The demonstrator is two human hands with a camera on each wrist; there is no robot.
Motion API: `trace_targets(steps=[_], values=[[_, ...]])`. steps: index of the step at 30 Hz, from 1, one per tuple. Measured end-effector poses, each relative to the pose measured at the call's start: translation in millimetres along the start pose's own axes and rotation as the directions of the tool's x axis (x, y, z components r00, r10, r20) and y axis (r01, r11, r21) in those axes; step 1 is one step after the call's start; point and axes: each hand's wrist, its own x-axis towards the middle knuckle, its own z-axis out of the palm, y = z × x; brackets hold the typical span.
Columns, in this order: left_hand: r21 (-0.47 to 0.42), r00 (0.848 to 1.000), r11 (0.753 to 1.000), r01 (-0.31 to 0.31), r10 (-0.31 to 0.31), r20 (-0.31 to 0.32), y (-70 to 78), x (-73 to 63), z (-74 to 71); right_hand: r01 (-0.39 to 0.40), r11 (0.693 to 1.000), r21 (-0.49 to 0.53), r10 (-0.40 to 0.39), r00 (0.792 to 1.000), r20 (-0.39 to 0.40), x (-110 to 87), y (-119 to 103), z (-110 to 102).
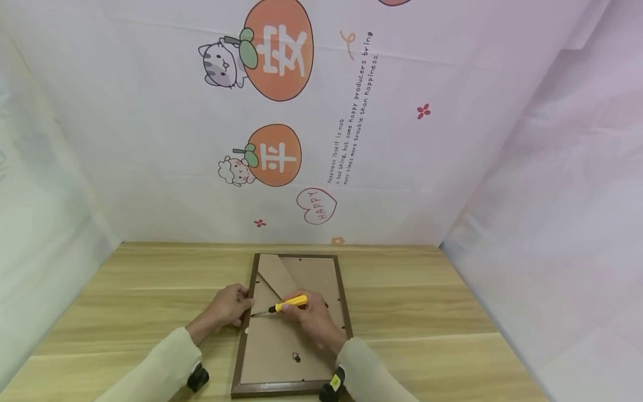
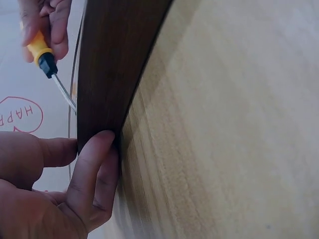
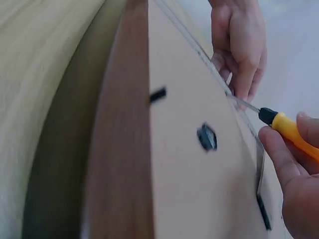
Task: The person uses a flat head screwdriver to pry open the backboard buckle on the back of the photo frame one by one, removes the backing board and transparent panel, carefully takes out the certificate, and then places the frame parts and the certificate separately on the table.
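Note:
A picture frame (image 1: 281, 388) with a dark brown rim lies back side up on the table, its tan backing board (image 1: 271, 352) showing. My left hand (image 1: 228, 305) grips the frame's left side, thumb on the inner side and fingers along the outer face in the left wrist view. Held in my right hand (image 1: 317, 322) is a screwdriver (image 1: 292, 303) with a yellow handle and black collar. Its thin shaft slants left across the board, the tip at the frame's left inner edge, near a small dark tab. Whether the tip touches that tab cannot be told.
Small black tabs (image 3: 158, 94) stand along the inner rim. A black hanger (image 3: 207, 137) is fixed on the board, and a stand flap (image 1: 275, 272) lies toward the far end. The wood-grain table (image 1: 427, 312) meets a printed white sheet (image 1: 382, 212) behind and white sheets at both sides.

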Motion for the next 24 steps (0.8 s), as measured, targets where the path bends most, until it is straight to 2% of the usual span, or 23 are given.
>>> trace_targets(steps=[9, 18, 24], values=[[-0.022, 1.000, 1.000, 0.022, -0.022, 0.001, -0.5, 0.4, 1.3, 0.145, 0.988, -0.060, -0.148, 0.987, -0.061, -4.7, -11.8, 21.5], [-0.068, 1.000, 0.998, 0.016, -0.015, 0.007, -3.5, -3.9, 3.1, 0.147, 0.985, -0.086, -0.154, 0.986, -0.071, -12.8, -27.3, 40.9], [-0.076, 1.000, 0.997, 0.005, -0.006, -0.015, -2.0, -3.5, 3.2, 0.199, 0.969, -0.146, -0.213, 0.973, -0.085, -13.9, -34.0, 49.4]])
